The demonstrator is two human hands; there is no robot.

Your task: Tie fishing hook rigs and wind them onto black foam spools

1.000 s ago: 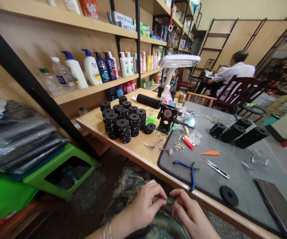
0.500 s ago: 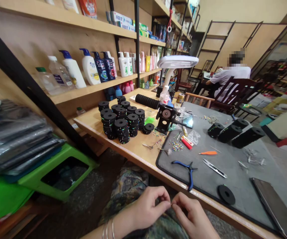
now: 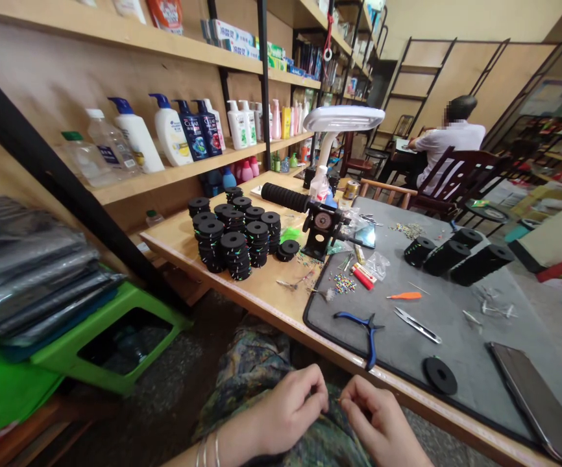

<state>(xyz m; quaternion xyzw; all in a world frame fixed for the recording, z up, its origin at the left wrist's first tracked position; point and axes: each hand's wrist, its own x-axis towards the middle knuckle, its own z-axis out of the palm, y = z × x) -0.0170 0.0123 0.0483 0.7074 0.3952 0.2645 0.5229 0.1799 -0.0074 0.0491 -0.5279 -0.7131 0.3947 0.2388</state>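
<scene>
My left hand (image 3: 299, 405) is over my lap, thumb and fingers pinched together; whatever it holds is too fine to make out. Close to its right is my right hand (image 3: 376, 415), also pinched, with a tiny orange-brown speck at its fingertips that I cannot name. A small gap separates the two hands. Beyond them on the grey mat (image 3: 305, 318) lie blue-handled pliers (image 3: 370, 334), silver thread snips (image 3: 417, 324) and an orange-handled tool (image 3: 405, 296). A flat black foam spool (image 3: 440, 375) rests near the mat's front edge.
Stacks of black foam spools (image 3: 235, 250) stand left of a black winding device (image 3: 320, 227). A lamp (image 3: 344, 119) rises behind it. More spools (image 3: 446, 259) and a phone (image 3: 537, 389) are at right. A green stool (image 3: 110, 350) is at left. A person (image 3: 451, 139) sits farther back.
My hands have moved apart slightly; their fingertips were almost touching before. The whole view has shifted a little. The seated person's head and arm have changed position.
</scene>
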